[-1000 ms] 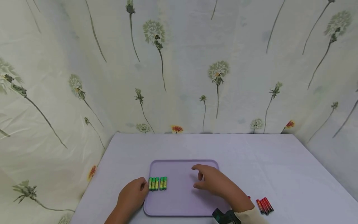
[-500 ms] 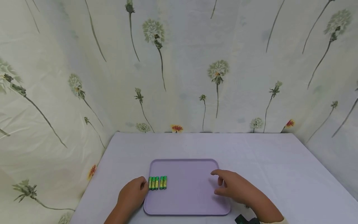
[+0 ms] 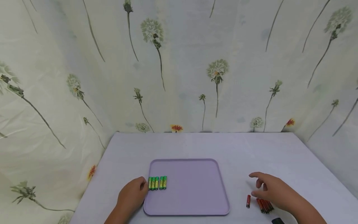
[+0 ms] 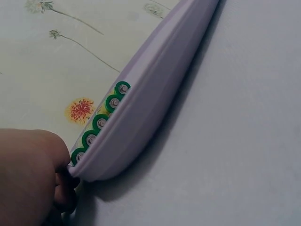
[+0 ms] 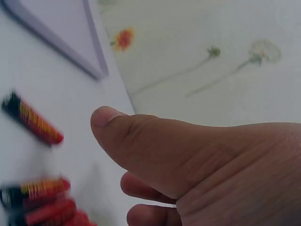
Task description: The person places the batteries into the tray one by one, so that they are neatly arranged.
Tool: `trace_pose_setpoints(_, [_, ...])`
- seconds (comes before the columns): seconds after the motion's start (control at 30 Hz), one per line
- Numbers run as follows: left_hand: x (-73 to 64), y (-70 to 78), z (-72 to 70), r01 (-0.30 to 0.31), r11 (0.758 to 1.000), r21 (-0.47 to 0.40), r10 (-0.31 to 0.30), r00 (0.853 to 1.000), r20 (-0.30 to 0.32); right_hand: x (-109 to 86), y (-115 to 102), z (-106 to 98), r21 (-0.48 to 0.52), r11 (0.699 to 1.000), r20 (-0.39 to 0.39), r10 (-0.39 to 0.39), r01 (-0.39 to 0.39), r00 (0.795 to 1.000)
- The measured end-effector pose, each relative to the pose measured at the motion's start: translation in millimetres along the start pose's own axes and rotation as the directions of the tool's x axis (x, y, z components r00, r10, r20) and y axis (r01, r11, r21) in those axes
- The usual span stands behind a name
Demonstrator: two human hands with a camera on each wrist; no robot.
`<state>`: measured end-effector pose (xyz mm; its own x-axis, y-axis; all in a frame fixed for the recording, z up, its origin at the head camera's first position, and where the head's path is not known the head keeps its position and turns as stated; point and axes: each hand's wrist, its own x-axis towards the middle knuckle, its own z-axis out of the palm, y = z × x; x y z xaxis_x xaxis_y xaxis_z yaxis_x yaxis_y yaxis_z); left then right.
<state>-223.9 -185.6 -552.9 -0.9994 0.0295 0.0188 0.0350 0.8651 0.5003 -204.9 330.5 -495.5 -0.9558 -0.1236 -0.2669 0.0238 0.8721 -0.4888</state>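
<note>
My left hand [image 3: 132, 193] pinches the left rim of the lilac tray [image 3: 185, 214]; the left wrist view shows thumb and curled fingers at the tray's edge. Several green batteries [image 3: 153, 183] lie side by side in the tray against that rim, with a small gap splitting the row. Above the table to the right of the tray, my right hand [image 3: 275, 189] has its fingers loosely bent and nothing between them. Near its thumb lies a single red-and-black battery [image 3: 248, 201], and a cluster of similar red batteries [image 3: 264, 206] lies just under the hand, partly covered by it.
A pale cloth-covered table [image 3: 246, 152] carries everything. Behind it and along both sides hangs a flower-printed curtain [image 3: 179, 62]. A dark device on the right wrist [image 3: 277, 221] shows at the bottom edge of the head view.
My right hand has moved right, from over the tray to beside the red batteries, uncovering the single one. My left hand stays at the tray's rim.
</note>
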Motion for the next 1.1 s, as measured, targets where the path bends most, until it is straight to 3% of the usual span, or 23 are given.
trace_pose_setpoints(0.27, [-1.0,-0.6,-0.1,0.018,1.000,-0.003,-0.018,1.000,-0.001,-18.3,42.4,1.7,-0.022,0.998,-0.032,0.062,-0.063,0.998])
trace_pose_setpoints(0.53, [0.7,-0.2,-1.2,0.035,0.999,0.013,-0.036,0.999,0.011,-29.6,74.7,3.9,0.073,0.997,-0.029,-0.034,0.036,0.999])
trace_pose_setpoints(0.63, [0.6,-0.6,-1.2,0.044,0.999,0.027,-0.044,0.999,0.011,-27.4,79.5,9.4,0.117,0.993,-0.001,-0.029,0.029,1.000])
trace_pose_setpoints(0.83, [0.3,-0.5,-0.3,0.040,0.999,0.026,-0.040,0.999,0.011,-22.1,80.0,17.0,0.099,0.991,0.033,0.092,-0.095,0.995])
trace_pose_setpoints(1.1, [2.1,-0.9,2.7,0.033,0.999,0.022,-0.033,0.999,0.014,-27.2,79.5,17.3,0.085,0.995,0.053,0.049,-0.053,0.997])
